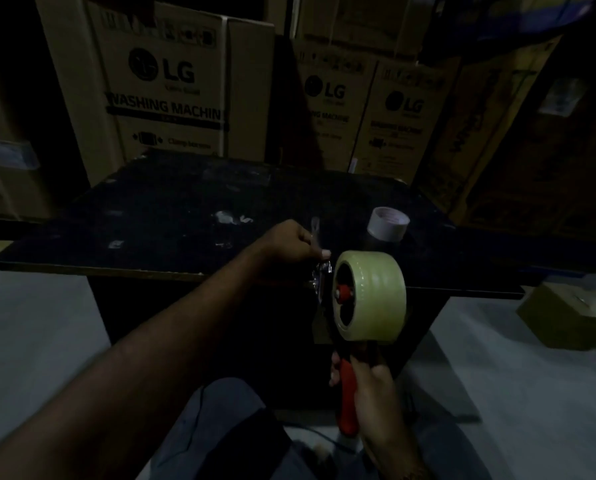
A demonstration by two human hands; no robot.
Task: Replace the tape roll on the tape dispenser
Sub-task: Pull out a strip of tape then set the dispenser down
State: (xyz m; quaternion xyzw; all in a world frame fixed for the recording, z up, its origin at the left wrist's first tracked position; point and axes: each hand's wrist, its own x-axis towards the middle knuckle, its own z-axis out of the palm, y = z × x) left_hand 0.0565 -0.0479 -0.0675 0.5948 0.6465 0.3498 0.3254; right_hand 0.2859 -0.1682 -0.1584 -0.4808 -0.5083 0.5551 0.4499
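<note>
1. While the right hand (372,386) grips the red handle of the tape dispenser (345,341), a tape roll (376,296) sits on it.
2. The left hand (289,244) pinches the loose tape end (315,230) just left of the roll.
3. An empty core (388,225) stands on the dark table (172,209), far behind the dispenser.

The big brown box (165,88) behind the desk (185,202) says "LG" and "WASHING MACHIN" in black letters. Two more brown boxes (327,109) to its right also say "LG" and, more faintly, "WASHING MACHINE". The small words on all of them are too blurry to read.
</note>
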